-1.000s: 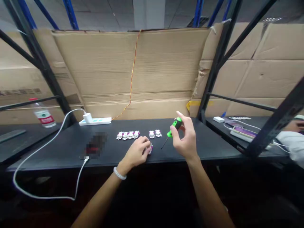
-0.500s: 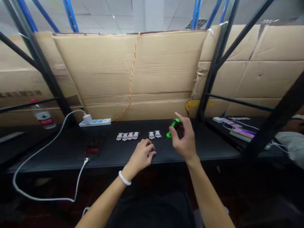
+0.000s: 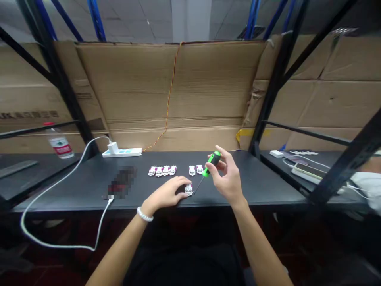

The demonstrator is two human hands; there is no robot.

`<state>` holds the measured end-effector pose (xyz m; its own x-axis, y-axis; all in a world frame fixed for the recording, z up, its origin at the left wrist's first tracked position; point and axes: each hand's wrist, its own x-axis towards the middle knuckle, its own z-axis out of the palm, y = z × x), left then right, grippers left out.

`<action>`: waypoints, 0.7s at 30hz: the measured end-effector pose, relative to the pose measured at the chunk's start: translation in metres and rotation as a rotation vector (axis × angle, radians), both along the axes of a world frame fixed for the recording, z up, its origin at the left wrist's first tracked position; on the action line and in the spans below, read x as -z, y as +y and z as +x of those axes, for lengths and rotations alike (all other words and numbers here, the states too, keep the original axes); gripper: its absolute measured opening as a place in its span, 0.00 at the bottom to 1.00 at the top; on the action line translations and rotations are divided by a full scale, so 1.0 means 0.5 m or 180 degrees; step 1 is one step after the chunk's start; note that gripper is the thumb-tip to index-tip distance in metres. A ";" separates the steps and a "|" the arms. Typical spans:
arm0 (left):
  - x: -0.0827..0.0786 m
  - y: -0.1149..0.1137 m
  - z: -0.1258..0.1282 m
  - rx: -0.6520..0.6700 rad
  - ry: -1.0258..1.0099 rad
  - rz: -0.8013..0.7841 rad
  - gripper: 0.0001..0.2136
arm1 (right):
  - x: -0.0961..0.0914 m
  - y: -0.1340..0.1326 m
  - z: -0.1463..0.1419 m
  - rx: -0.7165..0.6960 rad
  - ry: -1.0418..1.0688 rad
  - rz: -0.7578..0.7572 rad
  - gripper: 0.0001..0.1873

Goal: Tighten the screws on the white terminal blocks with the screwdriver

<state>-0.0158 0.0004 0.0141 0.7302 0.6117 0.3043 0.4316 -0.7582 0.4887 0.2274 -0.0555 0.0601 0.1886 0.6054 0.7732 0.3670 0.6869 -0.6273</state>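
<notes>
My left hand [image 3: 170, 192] holds a small white part [image 3: 188, 189] against the black table, thumb and fingers around its left side. In my right hand [image 3: 226, 174] is a screwdriver [image 3: 213, 159] with a green and black handle. Its thin shaft slants down to the left, and the tip is close to the right edge of the white part; whether they touch I cannot tell. Behind, two similar white parts [image 3: 195, 170] lie side by side. Farther left, a row of several more white parts [image 3: 162, 171] with purplish bits rests on the table.
A white power strip [image 3: 122, 152] with a plugged-in charger sits at the back left. Its white cable [image 3: 56, 191] loops over the table's front edge to a blurred dark object [image 3: 121, 183]. Black rack posts [image 3: 268, 99] flank the table [image 3: 253, 186]; cardboard [image 3: 208, 87] stands behind.
The screwdriver has come down and left, its tip now beside the white part. My left hand has shifted slightly, and the part it holds is now visible. The camera view has shifted slightly.
</notes>
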 end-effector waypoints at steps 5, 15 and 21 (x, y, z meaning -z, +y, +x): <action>-0.004 0.004 -0.001 0.0115 -0.0113 0.0001 0.16 | 0.019 0.010 -0.021 -0.0003 -0.0031 0.0073 0.29; -0.006 -0.001 0.000 0.0160 -0.0079 0.0045 0.19 | 0.030 0.018 -0.037 0.0000 0.0051 0.0153 0.29; -0.011 -0.004 0.001 0.0161 -0.0029 0.0036 0.17 | 0.036 0.021 -0.040 -0.0062 0.0042 0.0137 0.29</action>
